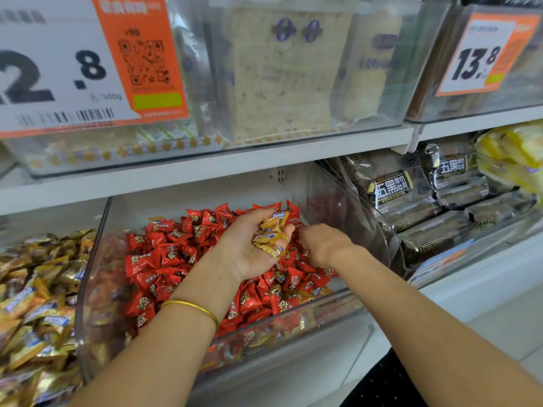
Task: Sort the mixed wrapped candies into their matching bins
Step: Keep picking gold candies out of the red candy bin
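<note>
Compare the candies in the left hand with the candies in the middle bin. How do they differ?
Colour: the gold candies in the left hand carry blue print; the red candies in the middle bin carry a cartoon face. Number: the gold candies are a handful, the red candies a large pile. Both are small wrapped sweets.

A: Where does the one view look from?
B: From the person's head, wide-angle, facing forward and down at shop shelves [205,171] close in front
A: What sits nearest?
B: The clear bin [279,333] of red candies [164,259], centre; gold candies [35,304] near left; a price tag [58,69] far up left
</note>
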`<state>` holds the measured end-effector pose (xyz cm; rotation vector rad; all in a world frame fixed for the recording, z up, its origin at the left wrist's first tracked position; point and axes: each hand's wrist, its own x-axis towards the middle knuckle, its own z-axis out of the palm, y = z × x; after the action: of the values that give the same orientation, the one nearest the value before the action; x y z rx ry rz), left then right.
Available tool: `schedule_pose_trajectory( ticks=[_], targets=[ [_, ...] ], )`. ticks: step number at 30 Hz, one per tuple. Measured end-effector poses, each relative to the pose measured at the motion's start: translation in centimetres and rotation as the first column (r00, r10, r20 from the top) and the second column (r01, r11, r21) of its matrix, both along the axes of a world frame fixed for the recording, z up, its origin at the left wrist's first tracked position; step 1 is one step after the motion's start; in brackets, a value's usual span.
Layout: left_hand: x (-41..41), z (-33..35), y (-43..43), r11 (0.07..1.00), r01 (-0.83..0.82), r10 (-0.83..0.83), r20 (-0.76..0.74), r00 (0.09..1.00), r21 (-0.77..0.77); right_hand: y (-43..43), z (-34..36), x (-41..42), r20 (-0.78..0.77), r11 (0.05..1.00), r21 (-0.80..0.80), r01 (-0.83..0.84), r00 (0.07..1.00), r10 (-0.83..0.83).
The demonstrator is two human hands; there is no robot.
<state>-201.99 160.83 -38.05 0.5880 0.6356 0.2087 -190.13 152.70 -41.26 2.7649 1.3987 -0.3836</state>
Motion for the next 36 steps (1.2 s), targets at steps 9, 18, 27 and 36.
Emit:
schedule_pose_trajectory(
  ticks=[9, 18, 27, 36],
  targets=[
    [-0.6, 0.1, 0.1, 1.000, 0.000, 0.001, -0.021, 1.000, 0.020, -0.3, -0.4, -0.3, 0.027, 0.999, 0.003, 0.044, 0.999, -0.044],
    [-0.4, -0.1, 0.1, 0.993, 0.014, -0.010, -0.035, 0.999, 0.117, -1.0, 0.8, 0.7, -0.237, 0.900, 0.401, 0.169, 0.968, -0.076],
    [-0.9, 0.6, -0.4, 0.901, 0.174, -0.164, -0.058, 0.985, 0.397, -3.0, 4.5, -2.0, -0.819, 0.587, 0.551, 0.593, 0.518, 0.246],
    [-8.0, 4.4, 0.5, 0.792, 0.036, 0.002, -0.062, 0.998, 0.609, -1.5, 6.2, -5.8, -0.864, 0.561, 0.481, 0.674, 0.255, 0.434]
  ],
)
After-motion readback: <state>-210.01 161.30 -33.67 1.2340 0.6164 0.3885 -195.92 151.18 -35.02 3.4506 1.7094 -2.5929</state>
